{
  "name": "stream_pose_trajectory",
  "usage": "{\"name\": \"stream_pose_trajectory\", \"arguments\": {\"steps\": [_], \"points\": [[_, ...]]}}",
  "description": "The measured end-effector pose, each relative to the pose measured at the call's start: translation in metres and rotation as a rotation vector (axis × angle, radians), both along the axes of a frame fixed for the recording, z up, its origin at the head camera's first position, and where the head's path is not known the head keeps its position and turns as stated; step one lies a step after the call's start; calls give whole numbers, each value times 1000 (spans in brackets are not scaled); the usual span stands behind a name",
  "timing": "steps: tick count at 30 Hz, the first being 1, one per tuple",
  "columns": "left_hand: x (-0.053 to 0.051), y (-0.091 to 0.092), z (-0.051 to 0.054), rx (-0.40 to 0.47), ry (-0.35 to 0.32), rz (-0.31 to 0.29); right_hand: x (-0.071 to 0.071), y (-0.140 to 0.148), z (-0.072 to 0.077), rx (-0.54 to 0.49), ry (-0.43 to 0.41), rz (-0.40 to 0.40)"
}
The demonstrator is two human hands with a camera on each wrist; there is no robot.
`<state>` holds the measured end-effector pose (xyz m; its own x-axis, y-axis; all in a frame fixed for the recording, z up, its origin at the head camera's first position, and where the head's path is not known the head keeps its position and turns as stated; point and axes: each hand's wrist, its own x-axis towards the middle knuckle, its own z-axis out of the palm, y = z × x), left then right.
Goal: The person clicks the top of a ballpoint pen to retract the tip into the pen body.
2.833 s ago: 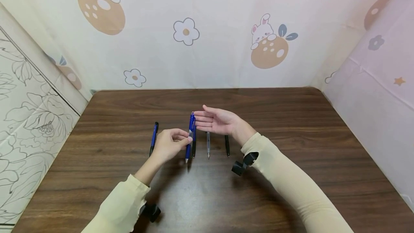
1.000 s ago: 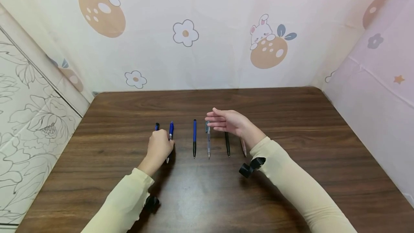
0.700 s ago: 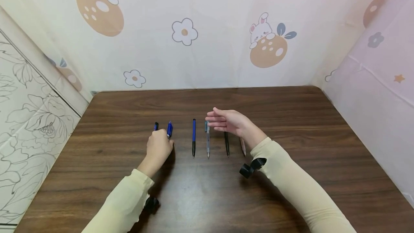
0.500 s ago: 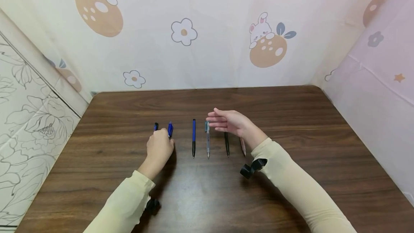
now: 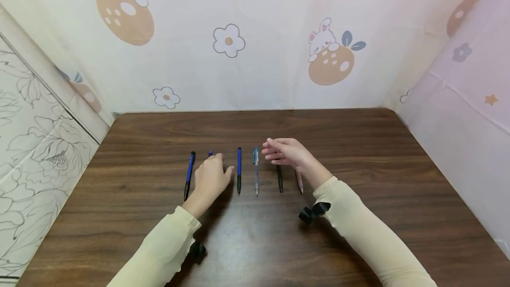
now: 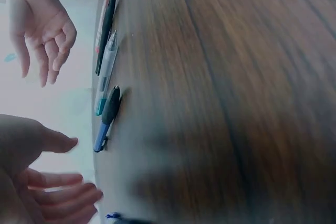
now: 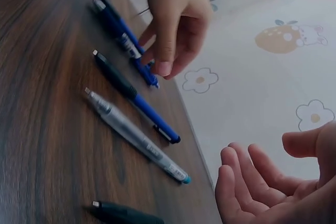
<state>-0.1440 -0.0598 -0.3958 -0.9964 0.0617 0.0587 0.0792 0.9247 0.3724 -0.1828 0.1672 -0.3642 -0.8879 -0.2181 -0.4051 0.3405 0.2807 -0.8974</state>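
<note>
Furthest left of the clear pen (image 5: 256,176) you've got a blue-and-black pen (image 5: 189,175), then, also left of it, a blue pen (image 7: 129,46) mostly covered from above by your left hand (image 5: 212,177), fingers loosely spread, gripping nothing. Just left of the clear pen sits another blue-and-black pen (image 5: 239,169). Right of it, your right hand (image 5: 287,153) has relaxed, slightly bent fingers, nothing held, partly hiding a black pen (image 5: 280,181) and a pinkish pen (image 5: 299,183).

Left grip (image 5: 211,175) palm down, relaxed, right grip (image 5: 291,153) raised, loosely cupped
</note>
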Motion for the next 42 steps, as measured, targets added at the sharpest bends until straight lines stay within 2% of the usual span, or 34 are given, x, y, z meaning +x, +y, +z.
{"name": "stream_pose_trajectory", "arguments": {"steps": [7,14,26,32,42], "points": [[-7,10,-3,87,-12,-46,4,-4,-2,176,130,29],[-12,23,-6,77,-49,-59,7,-8,-2,290,199,72],[-11,39,-8,50,-126,6,7,-11,-3,345,222,69],[-12,41,-9,76,-144,35,3,-7,-2,354,230,76],[-14,39,-11,146,-153,29,1,-3,0,328,223,53]]}}
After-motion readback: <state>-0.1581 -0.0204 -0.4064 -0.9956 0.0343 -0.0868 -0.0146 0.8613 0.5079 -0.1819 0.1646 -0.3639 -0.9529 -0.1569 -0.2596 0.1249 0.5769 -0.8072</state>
